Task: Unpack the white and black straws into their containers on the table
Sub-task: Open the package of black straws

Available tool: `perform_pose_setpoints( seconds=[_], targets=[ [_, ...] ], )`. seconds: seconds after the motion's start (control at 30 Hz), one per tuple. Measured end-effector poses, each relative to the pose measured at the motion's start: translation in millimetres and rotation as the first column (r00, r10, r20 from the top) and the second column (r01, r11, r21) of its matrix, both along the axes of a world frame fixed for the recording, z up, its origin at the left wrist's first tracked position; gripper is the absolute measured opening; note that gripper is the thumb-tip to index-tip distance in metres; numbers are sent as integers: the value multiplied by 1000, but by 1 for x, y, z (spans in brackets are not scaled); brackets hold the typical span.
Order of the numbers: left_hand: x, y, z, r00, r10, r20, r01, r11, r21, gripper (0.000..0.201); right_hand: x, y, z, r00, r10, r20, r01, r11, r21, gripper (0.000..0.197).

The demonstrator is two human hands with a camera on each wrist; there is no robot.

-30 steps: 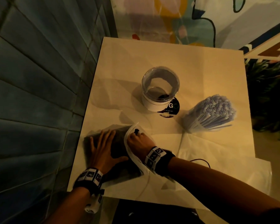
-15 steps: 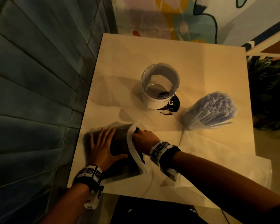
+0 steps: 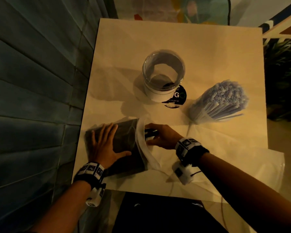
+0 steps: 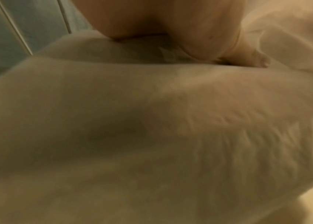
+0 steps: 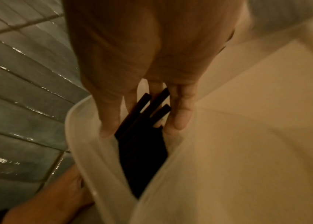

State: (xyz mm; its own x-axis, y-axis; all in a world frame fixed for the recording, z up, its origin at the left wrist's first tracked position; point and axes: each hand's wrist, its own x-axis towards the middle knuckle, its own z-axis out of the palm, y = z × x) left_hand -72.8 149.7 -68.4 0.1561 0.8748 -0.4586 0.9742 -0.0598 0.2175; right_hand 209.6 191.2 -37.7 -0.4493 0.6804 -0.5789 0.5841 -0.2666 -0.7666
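My right hand is at the mouth of the plastic bag, fingers curled around a few black straws. The right wrist view shows that much better: three straw ends stick up between my fingers, with the rest of the dark bundle going down into the bag's opening. From the head view you only get a couple of dark stubs under my knuckles.

My left hand is flat on top of the bag, fingers spread and straight, pressing the pack of black straws down near the tabletop's front left corner, close to the left edge. The left wrist view is pretty much useless, just blurry pale plastic filling the frame, plus the heel of my palm and thumb tip up top.

Further out, toward the middle of the tabletop, there's the clear round container, upright, and something small and dark sits at its bottom that I can't make out. A black round sticker or coaster peeks out beside its base. Near the right edge the white straws stand bunched in their own container, leaning a bit. An empty clear bag lies crumpled along the front right, partly under my forearm.
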Motion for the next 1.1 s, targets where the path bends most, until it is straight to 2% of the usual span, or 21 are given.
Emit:
perform_pose_setpoints(
  seconds=[0.13,0.27,0.33,0.37,0.4,0.47,0.5,0.57,0.63,0.73,0.87,0.93,1.0,1.1],
  targets=[
    [0,0,1,1000,-5,-1,5,1000,-2,129,-25,0,-5,990,-125,71,117,987,107,19],
    [0,1,1,1000,-1,17,1,1000,-1,127,-8,1,-7,974,-226,-23,224,973,-47,10],
    [0,-1,0,1000,1,22,-1,1000,0,127,8,1,-7,949,-315,-20,312,945,-99,9],
    [0,-2,0,1000,3,22,-3,1000,5,127,14,1,-8,916,-400,-30,393,909,-142,14],
    [0,-3,0,1000,2,20,-2,1000,14,127,18,-1,-9,849,-524,-66,500,838,-218,18],
    [1,-6,-1,1000,1,18,-2,999,32,126,16,-8,-8,628,-765,-143,670,625,-401,26],
    [1,-7,-1,1000,3,20,-4,999,35,126,11,-11,-7,528,-834,-160,696,533,-482,29],
    [2,-9,-1,1000,9,28,-9,999,31,127,-4,-19,-5,400,-903,-157,692,410,-594,34],
    [4,-10,-1,999,17,29,-18,1000,24,128,-24,-26,-7,374,-921,-107,725,362,-585,32],
    [7,-12,-1,999,28,39,-29,1000,11,129,-52,-23,-12,455,-890,35,816,401,-417,27],
    [8,-17,0,994,60,93,-63,997,33,125,-73,-5,-11,488,-858,160,837,407,-366,38],
    [8,-19,-2,992,73,100,-78,996,49,125,-73,-2,-10,433,-887,161,861,353,-367,32],
    [8,-18,-3,992,82,94,-88,994,63,125,-67,-3,-10,345,-930,125,885,278,-372,26],
    [8,-17,-4,993,76,95,-84,993,77,124,-56,-9,-7,133,-991,23,881,107,-461,27]
  ],
)
